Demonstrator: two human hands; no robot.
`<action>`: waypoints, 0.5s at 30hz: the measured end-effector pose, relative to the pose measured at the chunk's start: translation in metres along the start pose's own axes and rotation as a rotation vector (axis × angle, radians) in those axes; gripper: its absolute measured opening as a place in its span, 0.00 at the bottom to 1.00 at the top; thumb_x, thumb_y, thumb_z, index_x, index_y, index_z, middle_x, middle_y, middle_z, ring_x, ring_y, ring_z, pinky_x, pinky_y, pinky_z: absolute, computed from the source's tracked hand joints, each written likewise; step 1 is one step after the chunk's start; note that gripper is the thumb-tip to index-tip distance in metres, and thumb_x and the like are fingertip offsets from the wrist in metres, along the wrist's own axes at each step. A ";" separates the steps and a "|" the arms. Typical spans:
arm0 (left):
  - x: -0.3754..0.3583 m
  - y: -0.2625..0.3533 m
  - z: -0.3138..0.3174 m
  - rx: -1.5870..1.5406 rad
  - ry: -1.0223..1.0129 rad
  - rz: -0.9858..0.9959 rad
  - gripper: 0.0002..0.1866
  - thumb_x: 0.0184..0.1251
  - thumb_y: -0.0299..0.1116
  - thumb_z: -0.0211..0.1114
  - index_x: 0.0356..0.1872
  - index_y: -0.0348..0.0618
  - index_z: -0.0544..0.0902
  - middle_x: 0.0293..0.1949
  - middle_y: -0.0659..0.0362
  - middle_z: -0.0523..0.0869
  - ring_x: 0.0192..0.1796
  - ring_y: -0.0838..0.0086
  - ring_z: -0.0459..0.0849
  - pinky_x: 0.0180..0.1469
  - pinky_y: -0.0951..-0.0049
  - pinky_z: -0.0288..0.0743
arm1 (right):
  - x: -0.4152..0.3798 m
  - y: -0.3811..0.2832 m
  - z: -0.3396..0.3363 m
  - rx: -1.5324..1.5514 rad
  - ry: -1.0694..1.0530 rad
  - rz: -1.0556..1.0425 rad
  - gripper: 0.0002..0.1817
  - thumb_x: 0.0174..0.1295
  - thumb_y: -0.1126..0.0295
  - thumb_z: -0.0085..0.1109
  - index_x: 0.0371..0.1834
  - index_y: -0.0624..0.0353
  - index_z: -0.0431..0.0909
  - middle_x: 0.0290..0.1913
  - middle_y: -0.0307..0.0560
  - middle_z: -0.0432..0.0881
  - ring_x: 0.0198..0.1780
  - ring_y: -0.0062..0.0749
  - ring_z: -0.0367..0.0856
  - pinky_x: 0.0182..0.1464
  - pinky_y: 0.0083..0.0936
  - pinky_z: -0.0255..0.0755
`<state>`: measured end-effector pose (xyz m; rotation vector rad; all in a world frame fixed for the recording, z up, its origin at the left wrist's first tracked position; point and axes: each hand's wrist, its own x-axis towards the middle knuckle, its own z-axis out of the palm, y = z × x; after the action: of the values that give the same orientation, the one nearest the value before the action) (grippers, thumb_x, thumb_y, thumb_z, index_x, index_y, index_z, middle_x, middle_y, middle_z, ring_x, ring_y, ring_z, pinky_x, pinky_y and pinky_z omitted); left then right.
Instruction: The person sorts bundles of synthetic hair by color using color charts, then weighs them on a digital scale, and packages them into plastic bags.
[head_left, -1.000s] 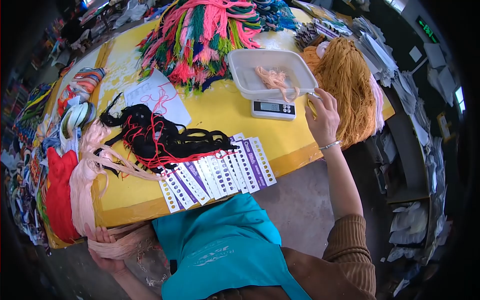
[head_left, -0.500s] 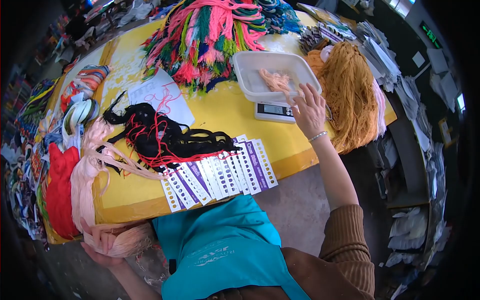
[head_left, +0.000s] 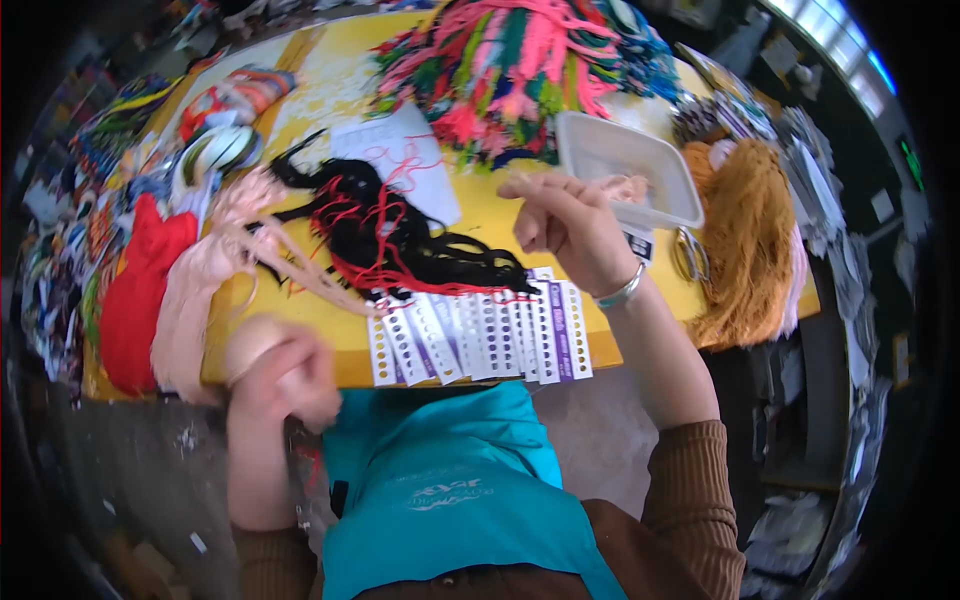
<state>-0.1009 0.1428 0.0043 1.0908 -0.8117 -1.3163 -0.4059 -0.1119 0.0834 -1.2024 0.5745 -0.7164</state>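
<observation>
My left hand [head_left: 290, 375], blurred by motion, is closed at the table's front left edge on a pale peach thread bundle [head_left: 254, 345]. My right hand [head_left: 580, 225] is raised over the table with its fingers curled and the thumb against the forefinger; anything pinched there is too small to make out. Behind it a clear plastic tub [head_left: 680, 195], holding a little peach thread [head_left: 630, 187], rests on a digital scale [head_left: 640, 243] that is mostly hidden. Below my right hand lie white and purple hole-punched cards [head_left: 480, 335] and a tangle of black thread [head_left: 370, 225] with red strands.
Red [head_left: 150, 290] and peach skeins [head_left: 190, 315] hang over the left edge. A multicoloured thread pile [head_left: 500, 70] lies at the back. Ochre yarn [head_left: 750, 240] covers the right end, with scissors [head_left: 690, 255] beside it. White paper [head_left: 395, 140] lies behind the black tangle.
My right hand has drawn back left from the tub, its fingers curling. My left hand has risen from below the table edge and moved right with the peach thread. The camera view has shifted.
</observation>
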 end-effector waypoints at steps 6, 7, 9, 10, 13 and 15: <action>0.059 0.017 0.089 -0.033 -0.181 -0.130 0.09 0.71 0.39 0.59 0.40 0.46 0.81 0.31 0.66 0.79 0.33 0.84 0.74 0.37 0.81 0.68 | -0.007 0.025 0.093 0.015 -0.334 0.200 0.14 0.73 0.67 0.50 0.48 0.68 0.80 0.33 0.48 0.86 0.31 0.23 0.83 0.35 0.16 0.76; 0.066 0.004 0.084 -0.089 -0.164 -0.162 0.08 0.70 0.38 0.59 0.41 0.46 0.81 0.32 0.66 0.80 0.34 0.85 0.74 0.37 0.81 0.68 | -0.010 0.030 0.098 0.031 -0.330 0.242 0.14 0.73 0.66 0.52 0.48 0.66 0.81 0.34 0.46 0.86 0.32 0.21 0.84 0.36 0.15 0.76; 0.070 0.000 0.076 -0.199 -0.248 -0.073 0.09 0.68 0.34 0.58 0.45 0.45 0.82 0.37 0.68 0.81 0.37 0.87 0.74 0.38 0.83 0.66 | -0.013 0.037 0.100 -0.010 -0.292 0.261 0.13 0.73 0.66 0.54 0.47 0.65 0.81 0.35 0.44 0.87 0.35 0.22 0.85 0.38 0.15 0.77; 0.069 -0.002 0.075 -0.205 -0.242 -0.073 0.09 0.68 0.34 0.58 0.45 0.45 0.82 0.37 0.68 0.81 0.37 0.87 0.74 0.38 0.83 0.66 | -0.015 0.041 0.098 -0.012 -0.296 0.269 0.13 0.73 0.66 0.54 0.47 0.65 0.81 0.35 0.44 0.87 0.35 0.22 0.85 0.38 0.15 0.77; 0.065 0.009 0.082 -0.215 -0.194 -0.010 0.15 0.69 0.35 0.60 0.52 0.43 0.82 0.40 0.69 0.82 0.41 0.87 0.76 0.40 0.85 0.66 | -0.017 0.051 0.092 0.018 -0.211 0.279 0.13 0.73 0.66 0.53 0.47 0.66 0.81 0.35 0.44 0.87 0.34 0.22 0.86 0.37 0.16 0.77; 0.062 0.003 0.088 -0.219 -0.072 -0.023 0.15 0.69 0.36 0.62 0.53 0.42 0.81 0.42 0.67 0.83 0.42 0.86 0.77 0.42 0.84 0.68 | -0.016 0.056 0.090 0.036 -0.203 0.272 0.13 0.73 0.66 0.53 0.47 0.66 0.80 0.35 0.45 0.87 0.34 0.22 0.86 0.37 0.17 0.78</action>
<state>-0.1744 0.0676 0.0277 0.8861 -0.6911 -1.4339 -0.3402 -0.0326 0.0541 -1.1209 0.5401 -0.3683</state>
